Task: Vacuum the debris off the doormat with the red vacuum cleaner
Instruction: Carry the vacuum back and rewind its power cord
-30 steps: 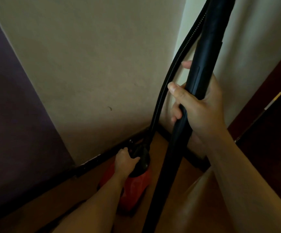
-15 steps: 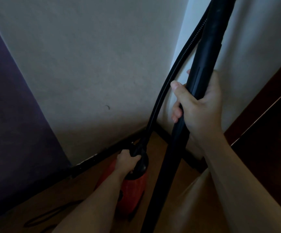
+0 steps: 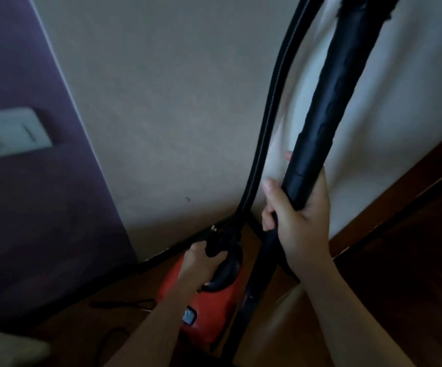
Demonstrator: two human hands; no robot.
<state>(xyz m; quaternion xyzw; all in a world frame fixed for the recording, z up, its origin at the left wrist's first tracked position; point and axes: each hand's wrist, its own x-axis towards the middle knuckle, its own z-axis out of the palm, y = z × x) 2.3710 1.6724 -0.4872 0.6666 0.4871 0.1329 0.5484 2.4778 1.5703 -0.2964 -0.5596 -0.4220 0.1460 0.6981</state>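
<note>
The red vacuum cleaner (image 3: 212, 311) stands on the brown floor in the corner of the room. My left hand (image 3: 201, 263) grips the black handle (image 3: 225, 271) on top of it. My right hand (image 3: 298, 221) grips the thick black wand (image 3: 328, 107), which stands nearly upright and runs out of the top of the frame. A thin ribbed black hose (image 3: 270, 115) rises from the vacuum's front along the wall. The doormat is not in view.
A grey wall (image 3: 175, 102) meets a white wall (image 3: 405, 88) at the corner, with dark skirting below. A purple panel with a white socket plate (image 3: 10, 131) is at left. A black cord (image 3: 119, 304) lies on the floor. Dark wood (image 3: 413, 234) is at right.
The view has shifted so the socket plate and cord show at left. My right hand sits lower on the wand. My left hand keeps its hold on the handle, and the vacuum looks slightly closer.
</note>
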